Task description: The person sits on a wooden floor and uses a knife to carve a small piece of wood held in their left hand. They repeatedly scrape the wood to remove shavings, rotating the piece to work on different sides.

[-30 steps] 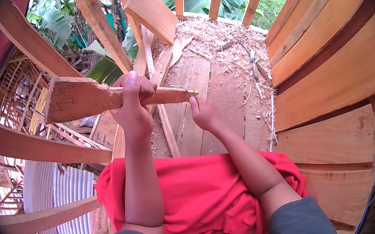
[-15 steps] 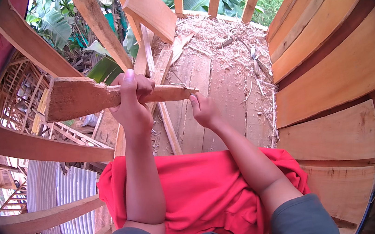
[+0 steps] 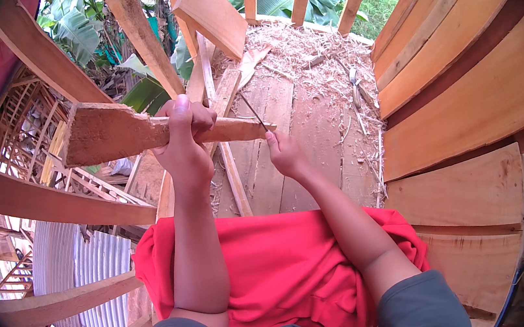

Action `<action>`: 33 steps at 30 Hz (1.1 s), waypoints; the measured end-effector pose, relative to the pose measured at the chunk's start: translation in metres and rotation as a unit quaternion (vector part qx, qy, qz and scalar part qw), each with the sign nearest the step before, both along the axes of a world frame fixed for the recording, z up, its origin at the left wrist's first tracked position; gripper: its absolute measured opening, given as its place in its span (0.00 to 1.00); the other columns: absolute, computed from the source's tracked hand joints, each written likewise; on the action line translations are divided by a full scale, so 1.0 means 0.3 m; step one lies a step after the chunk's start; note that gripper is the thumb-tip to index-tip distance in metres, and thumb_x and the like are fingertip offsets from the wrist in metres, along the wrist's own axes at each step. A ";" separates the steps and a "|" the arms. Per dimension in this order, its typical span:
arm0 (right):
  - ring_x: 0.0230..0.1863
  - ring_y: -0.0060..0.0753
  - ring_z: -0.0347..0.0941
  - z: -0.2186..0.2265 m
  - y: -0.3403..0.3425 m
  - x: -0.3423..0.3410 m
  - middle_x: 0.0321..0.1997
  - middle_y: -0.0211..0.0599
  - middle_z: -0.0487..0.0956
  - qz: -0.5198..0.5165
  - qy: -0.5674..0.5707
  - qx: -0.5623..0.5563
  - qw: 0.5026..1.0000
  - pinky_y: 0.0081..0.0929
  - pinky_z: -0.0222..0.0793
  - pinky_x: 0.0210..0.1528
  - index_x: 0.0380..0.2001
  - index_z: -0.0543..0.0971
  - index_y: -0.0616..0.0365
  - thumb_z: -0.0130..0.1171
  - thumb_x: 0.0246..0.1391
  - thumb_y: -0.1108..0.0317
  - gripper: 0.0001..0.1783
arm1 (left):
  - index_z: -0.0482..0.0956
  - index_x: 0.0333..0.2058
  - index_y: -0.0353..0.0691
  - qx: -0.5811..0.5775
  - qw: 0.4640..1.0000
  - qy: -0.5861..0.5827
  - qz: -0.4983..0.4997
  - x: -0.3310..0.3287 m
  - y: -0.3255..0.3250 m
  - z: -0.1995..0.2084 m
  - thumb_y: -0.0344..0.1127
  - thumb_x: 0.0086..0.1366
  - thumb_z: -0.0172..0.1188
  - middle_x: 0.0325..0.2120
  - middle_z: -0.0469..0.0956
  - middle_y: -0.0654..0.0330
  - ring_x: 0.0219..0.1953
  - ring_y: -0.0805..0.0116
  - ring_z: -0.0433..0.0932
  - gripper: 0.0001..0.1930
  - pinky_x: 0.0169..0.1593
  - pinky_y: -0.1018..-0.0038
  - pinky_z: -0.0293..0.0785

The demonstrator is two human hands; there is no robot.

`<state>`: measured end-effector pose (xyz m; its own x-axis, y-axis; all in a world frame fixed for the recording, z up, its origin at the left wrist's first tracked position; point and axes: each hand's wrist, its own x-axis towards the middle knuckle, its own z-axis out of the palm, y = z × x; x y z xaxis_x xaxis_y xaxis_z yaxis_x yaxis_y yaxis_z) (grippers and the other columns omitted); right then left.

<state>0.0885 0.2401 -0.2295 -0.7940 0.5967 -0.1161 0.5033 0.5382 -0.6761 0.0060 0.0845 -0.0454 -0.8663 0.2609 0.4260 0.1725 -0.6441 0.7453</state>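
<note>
A roughly shaped wooden piece (image 3: pixel 108 135), broad and flat at its left end and narrowing to a handle on the right, is held level above the floor. My left hand (image 3: pixel 185 137) is closed around its narrow part, thumb on top. At the tip of the handle, my right hand (image 3: pixel 287 154) is closed on a knife (image 3: pixel 251 108). Its thin dark blade points up and left, crossing the end of the wood. The knife's handle is hidden in my fist. A red cloth (image 3: pixel 279 253) lies across my lap.
Plank flooring (image 3: pixel 316 150) is strewn with wood shavings (image 3: pixel 300 44) toward the far side. A thick wood block (image 3: pixel 211 16) and loose sticks (image 3: pixel 232 174) lie far left. Wooden slats (image 3: pixel 71 210) border the left; boards (image 3: pixel 457 100) wall the right.
The knife blade has swung more upright and shows longer above the wood's tip. The wooden piece and both hands stay nearly in place.
</note>
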 end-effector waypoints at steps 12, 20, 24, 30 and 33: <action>0.35 0.67 0.76 -0.010 -0.008 -0.007 0.30 0.62 0.78 0.013 -0.007 0.057 0.998 0.56 0.71 0.40 0.32 0.77 0.67 0.41 0.67 0.56 0.24 | 0.62 0.17 0.41 -0.011 1.000 -0.013 0.020 -0.003 -0.009 -0.007 0.31 0.68 0.49 0.12 0.61 0.66 0.17 0.77 0.58 0.18 0.29 0.74 0.62; 0.40 0.64 0.77 0.065 -0.027 -0.009 0.33 0.62 0.80 0.011 -0.026 0.039 0.999 0.54 0.70 0.45 0.35 0.77 0.67 0.41 0.67 0.55 0.24 | 0.63 0.17 0.42 -0.007 0.999 -0.030 0.039 -0.014 -0.007 -0.003 0.31 0.68 0.49 0.13 0.63 0.65 0.18 0.77 0.59 0.17 0.29 0.74 0.64; 0.43 0.62 0.77 0.044 -0.012 -0.003 0.37 0.58 0.81 0.016 -0.025 0.025 0.999 0.52 0.71 0.48 0.37 0.79 0.67 0.42 0.66 0.55 0.25 | 0.62 0.17 0.43 -0.015 0.999 -0.024 0.026 -0.013 -0.021 -0.011 0.31 0.68 0.50 0.13 0.63 0.66 0.18 0.77 0.59 0.17 0.31 0.73 0.66; 0.45 0.61 0.78 -0.101 0.109 0.046 0.41 0.59 0.81 -0.023 -0.193 0.014 0.981 0.50 0.72 0.47 0.41 0.81 0.68 0.45 0.63 0.56 0.24 | 0.61 0.17 0.43 -0.022 1.000 0.008 -0.001 0.015 -0.007 0.001 0.32 0.68 0.49 0.13 0.61 0.67 0.18 0.77 0.58 0.18 0.31 0.73 0.66; 0.45 0.59 0.78 0.012 0.052 -0.004 0.42 0.59 0.81 0.056 -0.252 0.072 0.964 0.49 0.73 0.47 0.40 0.81 0.67 0.45 0.62 0.58 0.22 | 0.61 0.17 0.43 -0.022 0.999 0.008 0.024 0.002 -0.016 -0.004 0.31 0.69 0.49 0.12 0.61 0.67 0.17 0.78 0.57 0.18 0.30 0.73 0.65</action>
<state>0.0874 0.2558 -0.2258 -0.7193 0.5496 -0.4250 0.6811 0.6785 -0.2753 0.0065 0.0798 -0.0468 -0.8715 0.2378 0.4289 0.2147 -0.6012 0.7697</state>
